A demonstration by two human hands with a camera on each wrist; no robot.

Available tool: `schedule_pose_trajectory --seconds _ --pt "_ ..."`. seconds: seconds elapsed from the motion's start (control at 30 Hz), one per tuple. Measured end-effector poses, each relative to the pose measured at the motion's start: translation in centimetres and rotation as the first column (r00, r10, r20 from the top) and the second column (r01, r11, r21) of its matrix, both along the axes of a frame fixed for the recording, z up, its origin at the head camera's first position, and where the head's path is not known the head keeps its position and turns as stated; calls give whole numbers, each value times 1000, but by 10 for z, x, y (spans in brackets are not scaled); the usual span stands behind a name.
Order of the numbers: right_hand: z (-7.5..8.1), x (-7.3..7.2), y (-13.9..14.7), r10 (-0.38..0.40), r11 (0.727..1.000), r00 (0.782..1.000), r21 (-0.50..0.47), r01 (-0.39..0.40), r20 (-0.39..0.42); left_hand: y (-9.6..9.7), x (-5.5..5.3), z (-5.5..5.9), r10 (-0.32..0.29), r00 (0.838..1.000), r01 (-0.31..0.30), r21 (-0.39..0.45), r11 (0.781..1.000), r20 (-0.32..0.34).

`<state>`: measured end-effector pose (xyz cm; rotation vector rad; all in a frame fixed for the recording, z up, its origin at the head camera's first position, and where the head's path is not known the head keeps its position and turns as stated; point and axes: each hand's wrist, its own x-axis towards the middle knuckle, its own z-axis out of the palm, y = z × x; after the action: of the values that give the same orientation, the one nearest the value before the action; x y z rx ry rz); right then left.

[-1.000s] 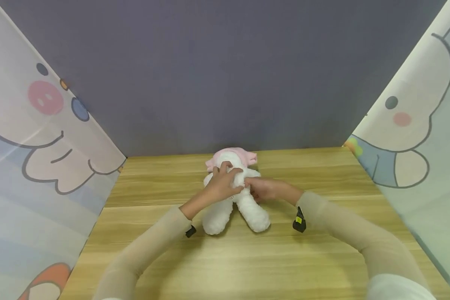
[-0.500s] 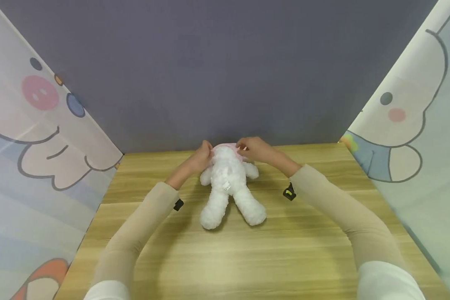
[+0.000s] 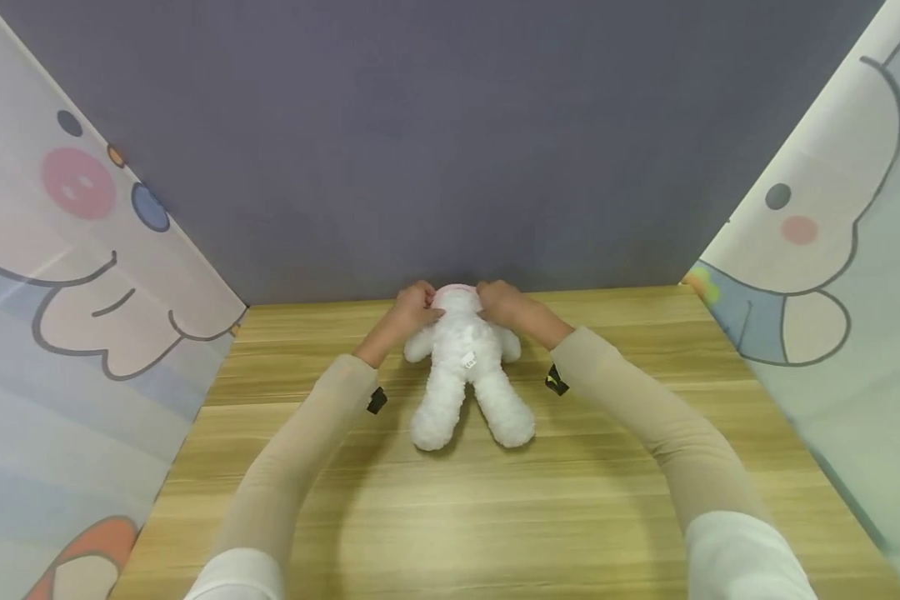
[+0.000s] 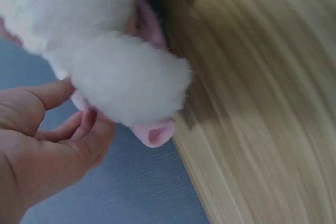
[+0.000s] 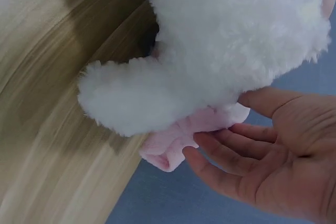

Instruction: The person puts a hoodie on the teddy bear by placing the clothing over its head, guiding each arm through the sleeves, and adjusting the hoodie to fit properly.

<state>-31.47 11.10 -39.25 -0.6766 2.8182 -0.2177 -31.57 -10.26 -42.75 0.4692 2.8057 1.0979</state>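
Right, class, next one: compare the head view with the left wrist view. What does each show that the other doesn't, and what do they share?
Only the head view shows the legs and white label of the white plush toy, plus the cartoon panels at both sides.

Only the left wrist view shows the hollow pink end poking out beside the toy's fluffy arm.

Both show the left hand pinching the toy's edge, that same arm, and the wooden tabletop.
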Motion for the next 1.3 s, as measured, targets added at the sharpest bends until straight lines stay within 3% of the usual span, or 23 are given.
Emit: schedule_pose_trajectory --seconds 0.13,0.23,0.33,0.4,0.5,0.57,0.6,0.77,0.97,1.1,1.3 --pt "2 -1 3 -3 998 999 -66 6 42 -1 -4 4 38 993 -43 48 998 112" --pt "9 2 2 -34 992 995 -122 45 90 5 -1 6 49 995 -51 18 999 90" --pt "12 5 -2 -88 984 990 -145 103 110 14 1 4 58 998 -58 -92 994 7" --pt "12 6 -8 -128 982 987 -124 140 100 20 1 3 27 999 -32 -225 974 -26" --pt "9 7 -13 -148 986 986 -69 153 74 25 -2 0 -57 998 38 -409 912 -34" --pt "10 7 -18 -159 986 985 -32 161 59 26 -3 -2 -108 993 77 -473 878 -37" --pt "11 7 -21 -164 986 985 -14 165 55 25 -4 -3 -119 992 82 -482 872 -46" --pt "14 8 -33 -133 987 990 95 128 49 15 -6 -13 -122 977 19 -500 866 -174" --pt "9 15 -41 -108 986 994 126 108 -8 8 -1 -16 -78 941 -99 -487 868 -330" --pt "-2 25 -44 -126 981 989 136 136 -83 8 18 -17 -86 917 -117 -466 877 -391" --pt "-12 37 -38 -136 982 976 104 155 -168 8 51 -21 -154 839 -42 -344 938 -523"
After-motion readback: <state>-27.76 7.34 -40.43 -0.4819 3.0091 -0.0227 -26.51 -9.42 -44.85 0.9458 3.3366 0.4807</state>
